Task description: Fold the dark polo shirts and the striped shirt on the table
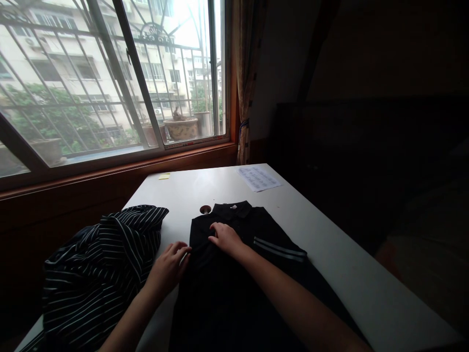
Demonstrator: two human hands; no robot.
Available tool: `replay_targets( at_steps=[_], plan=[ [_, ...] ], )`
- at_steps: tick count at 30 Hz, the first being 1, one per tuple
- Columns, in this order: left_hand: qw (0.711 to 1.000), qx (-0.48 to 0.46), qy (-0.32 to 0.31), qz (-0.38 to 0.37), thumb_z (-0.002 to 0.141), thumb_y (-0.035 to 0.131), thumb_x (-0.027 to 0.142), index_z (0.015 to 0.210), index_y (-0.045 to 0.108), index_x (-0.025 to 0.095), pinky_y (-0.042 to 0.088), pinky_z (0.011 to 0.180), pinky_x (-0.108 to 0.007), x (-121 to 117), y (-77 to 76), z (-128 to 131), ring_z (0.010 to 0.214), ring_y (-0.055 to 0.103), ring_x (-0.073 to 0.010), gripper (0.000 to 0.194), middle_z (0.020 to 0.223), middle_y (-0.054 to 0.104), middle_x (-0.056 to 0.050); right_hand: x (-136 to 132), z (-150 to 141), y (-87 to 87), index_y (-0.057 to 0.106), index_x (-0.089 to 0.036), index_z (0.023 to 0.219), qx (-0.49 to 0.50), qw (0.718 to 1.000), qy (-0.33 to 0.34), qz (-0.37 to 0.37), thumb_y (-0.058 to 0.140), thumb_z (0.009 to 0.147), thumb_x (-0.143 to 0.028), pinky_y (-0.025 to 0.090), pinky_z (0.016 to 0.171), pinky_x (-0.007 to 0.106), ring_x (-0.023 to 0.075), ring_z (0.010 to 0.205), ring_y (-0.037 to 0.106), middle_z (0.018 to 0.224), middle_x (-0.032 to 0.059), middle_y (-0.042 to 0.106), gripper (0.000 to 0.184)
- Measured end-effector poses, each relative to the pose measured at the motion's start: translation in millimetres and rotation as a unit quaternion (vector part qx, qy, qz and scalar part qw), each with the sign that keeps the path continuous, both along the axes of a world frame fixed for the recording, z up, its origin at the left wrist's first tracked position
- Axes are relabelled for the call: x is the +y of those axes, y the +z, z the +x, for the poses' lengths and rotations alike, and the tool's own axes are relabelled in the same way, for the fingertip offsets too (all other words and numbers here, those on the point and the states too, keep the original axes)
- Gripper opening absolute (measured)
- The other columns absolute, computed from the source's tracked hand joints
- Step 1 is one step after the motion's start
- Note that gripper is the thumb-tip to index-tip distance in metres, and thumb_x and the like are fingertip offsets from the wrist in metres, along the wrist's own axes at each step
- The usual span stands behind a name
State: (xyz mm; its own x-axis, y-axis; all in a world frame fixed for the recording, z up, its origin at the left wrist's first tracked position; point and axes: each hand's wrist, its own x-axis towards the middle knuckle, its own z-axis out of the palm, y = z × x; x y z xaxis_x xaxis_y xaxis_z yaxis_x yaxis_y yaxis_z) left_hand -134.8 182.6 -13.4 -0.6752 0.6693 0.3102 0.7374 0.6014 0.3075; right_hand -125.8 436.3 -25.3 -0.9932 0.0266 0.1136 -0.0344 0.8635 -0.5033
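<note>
A black collared shirt (234, 288) lies spread on the white table (318, 234), its collar at the far end. Two pale stripes cross its right sleeve, which is folded over the front. At the shirt's left edge is my left hand (170, 264), its fingers a little bent and apart, the tips at the cloth. My right hand (226, 238) rests over the upper chest below the collar, with a gap between thumb and forefinger and no cloth visibly pinched. Left of my left hand, a striped dark garment (102, 259) lies in a crumpled heap.
Sheets of printed paper (258, 177) lie at the table's far right, and a yellow sticky note (164, 176) at its far left. A round cable hole (205, 209) is beside the collar. Behind the table are a barred window and a tied curtain (246, 83).
</note>
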Motion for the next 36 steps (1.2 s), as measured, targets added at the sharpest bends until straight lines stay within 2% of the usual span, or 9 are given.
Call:
replay_targets(
  at_steps=[4, 8, 13, 16, 18, 22, 27, 31, 36],
  plan=[
    [1.0, -0.018, -0.011, 0.0, 0.098, 0.044, 0.03, 0.124, 0.067, 0.026, 0.045, 0.109, -0.046, 25, -2.8, -31, 0.13, 0.054, -0.0294, 0.036, 0.136, 0.063, -0.009, 4, 5, -2.8, 0.066, -0.024, 0.107, 0.047, 0.998, 0.016, 0.039, 0.064, 0.092, -0.037, 0.046, 0.087, 0.032, 0.0221, 0.1, 0.06, 0.106, 0.0055, 0.066, 0.021],
    [0.999, -0.024, -0.002, -0.045, 0.097, 0.046, 0.032, 0.133, 0.062, 0.017, 0.033, 0.118, -0.05, 55, -16.5, -59, 0.142, 0.042, -0.0317, 0.042, 0.145, 0.056, -0.015, 26, 9, -2.0, 0.069, -0.023, 0.103, 0.08, 0.995, 0.008, 0.053, 0.056, 0.096, -0.03, 0.044, 0.094, 0.031, 0.0215, 0.103, 0.058, 0.106, 0.0061, 0.066, 0.017],
    [0.984, -0.022, 0.061, -0.167, 0.102, 0.037, 0.04, 0.152, 0.039, 0.015, 0.026, 0.118, -0.057, 70, -35.4, -78, 0.151, 0.025, -0.0336, 0.057, 0.164, 0.027, -0.013, 84, 15, -1.6, 0.069, -0.02, 0.108, 0.132, 0.985, -0.076, 0.082, 0.05, 0.097, -0.019, 0.043, 0.097, 0.03, 0.0216, 0.104, 0.057, 0.108, 0.0071, 0.066, 0.022],
    [0.98, -0.024, 0.074, -0.186, 0.103, 0.033, 0.043, 0.157, 0.031, 0.018, 0.019, 0.119, -0.059, 67, -44.1, -83, 0.153, 0.017, -0.0328, 0.059, 0.166, 0.018, -0.009, 127, 23, -7.8, 0.068, -0.019, 0.115, 0.141, 0.971, -0.146, 0.125, 0.048, 0.095, -0.015, 0.042, 0.1, 0.032, 0.0237, 0.109, 0.055, 0.115, 0.0094, 0.064, 0.028],
    [0.983, -0.041, 0.089, -0.154, 0.102, 0.038, 0.045, 0.155, 0.033, 0.019, 0.018, 0.119, -0.058, 65, -47.0, -87, 0.152, 0.019, -0.0331, 0.06, 0.166, 0.021, -0.01, 153, 30, -15.1, 0.067, -0.019, 0.12, 0.119, 0.962, -0.194, 0.153, 0.05, 0.094, -0.016, 0.041, 0.101, 0.034, 0.0261, 0.113, 0.053, 0.122, 0.0114, 0.062, 0.031],
    [0.988, -0.059, 0.125, -0.072, 0.098, 0.048, 0.042, 0.148, 0.044, 0.017, 0.025, 0.118, -0.046, 64, -44.0, -101, 0.144, 0.036, -0.0307, 0.055, 0.154, 0.045, -0.015, 187, 38, -29.6, 0.064, -0.02, 0.127, 0.05, 0.95, -0.26, 0.167, 0.058, 0.093, -0.027, 0.042, 0.099, 0.04, 0.0319, 0.12, 0.049, 0.134, 0.0139, 0.055, 0.035],
    [0.985, -0.077, 0.156, -0.021, 0.092, 0.057, 0.028, 0.138, 0.052, 0.013, 0.042, 0.103, -0.037, 70, -31.2, -124, 0.114, 0.061, -0.0265, 0.049, 0.117, 0.069, -0.014, 206, 27, -30.2, 0.061, -0.02, 0.129, 0.016, 0.954, -0.288, 0.083, 0.063, 0.091, -0.035, 0.042, 0.095, 0.036, 0.0279, 0.112, 0.056, 0.122, 0.0129, 0.062, 0.04],
    [0.982, -0.116, 0.148, 0.011, 0.088, 0.06, 0.021, 0.135, 0.053, 0.014, 0.05, 0.08, -0.024, 76, -22.8, -135, 0.088, 0.069, -0.0174, 0.049, 0.096, 0.073, -0.005, 218, 8, -24.0, 0.06, -0.018, 0.126, -0.006, 0.956, -0.291, 0.046, 0.065, 0.089, -0.028, 0.045, 0.082, 0.028, 0.0208, 0.095, 0.064, 0.1, 0.0071, 0.07, 0.039],
    [0.98, -0.111, 0.165, 0.031, 0.087, 0.058, 0.019, 0.119, 0.062, 0.018, 0.049, 0.08, -0.025, 78, -19.6, -148, 0.09, 0.068, -0.018, 0.032, 0.092, 0.072, -0.004, 226, -15, -20.2, 0.063, -0.02, 0.115, -0.017, 0.957, -0.289, 0.029, 0.066, 0.087, -0.024, 0.043, 0.07, 0.025, 0.0176, 0.083, 0.065, 0.091, 0.0035, 0.072, 0.028]
  ],
)
